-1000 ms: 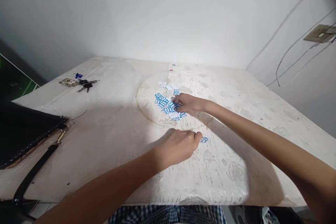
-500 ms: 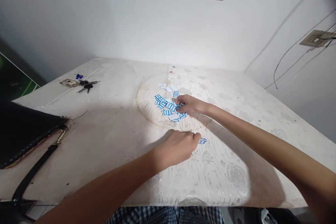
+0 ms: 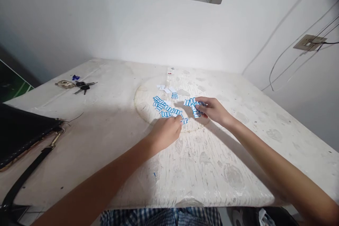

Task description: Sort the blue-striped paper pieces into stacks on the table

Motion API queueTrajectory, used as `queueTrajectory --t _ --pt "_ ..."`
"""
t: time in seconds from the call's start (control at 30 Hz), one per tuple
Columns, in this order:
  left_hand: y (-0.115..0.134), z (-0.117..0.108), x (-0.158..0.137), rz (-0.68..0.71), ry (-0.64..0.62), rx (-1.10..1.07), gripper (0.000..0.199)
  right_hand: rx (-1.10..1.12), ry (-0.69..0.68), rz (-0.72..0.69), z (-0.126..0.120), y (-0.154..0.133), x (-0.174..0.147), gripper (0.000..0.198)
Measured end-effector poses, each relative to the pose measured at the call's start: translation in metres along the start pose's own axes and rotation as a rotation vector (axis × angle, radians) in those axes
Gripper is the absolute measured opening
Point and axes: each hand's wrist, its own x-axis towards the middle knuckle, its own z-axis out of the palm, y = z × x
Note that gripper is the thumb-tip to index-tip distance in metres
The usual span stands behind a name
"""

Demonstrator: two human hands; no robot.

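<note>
Several small white paper pieces with blue outlines (image 3: 167,108) lie in a loose pile on the pale patterned table (image 3: 119,88). My right hand (image 3: 213,108) grips a bunch of the same blue-outlined paper pieces (image 3: 194,106), lifted just right of the pile, thumb and fingers pinched on them. At the pile's near edge, my left hand (image 3: 167,130) is closed around one or more blue-outlined pieces (image 3: 184,121) that stick out past its fingertips. Plain white paper pieces (image 3: 166,89) lie behind the pile.
Keys with a fob (image 3: 83,85) and a small blue scrap (image 3: 75,77) lie at the back left. A black bag (image 3: 26,130) with a strap (image 3: 29,173) rests on the left edge. Cables hang from a wall socket (image 3: 308,42) at right.
My right hand has lifted a bunch of paper pieces and moved right, off the pile. My left hand has moved forward and left to the pile's near edge with its paper.
</note>
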Motion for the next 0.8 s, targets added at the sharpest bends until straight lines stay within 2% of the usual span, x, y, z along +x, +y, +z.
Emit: queueTrajectory --t 0.13,0.23,0.33,0.43,0.53,0.67,0.8 --pt "-0.008 0.004 0.006 -0.027 -0.019 -0.093 0.023 0.008 -0.044 -0.125 0.005 -0.006 -0.020 0.029" --pt "-0.014 0.004 0.008 -0.035 -0.049 -0.245 0.020 -0.104 -0.069 -0.297 0.011 -0.010 -0.032 0.032" --pt "-0.017 0.000 0.009 -0.018 -0.120 -0.354 0.027 -0.252 -0.103 -0.388 0.019 -0.008 -0.040 0.041" --pt "-0.017 -0.003 0.007 -0.004 -0.142 -0.370 0.029 -0.399 -0.120 -0.436 0.029 0.000 -0.042 0.050" --pt "-0.014 -0.002 0.006 -0.010 -0.101 -0.355 0.029 -0.478 -0.125 -0.463 0.035 0.007 -0.042 0.053" --pt "-0.010 0.001 0.006 -0.032 -0.047 -0.309 0.024 -0.494 -0.119 -0.477 0.036 0.010 -0.042 0.054" --pt "-0.012 0.003 0.006 -0.033 -0.043 -0.250 0.018 -0.477 -0.103 -0.471 0.037 0.009 -0.042 0.055"
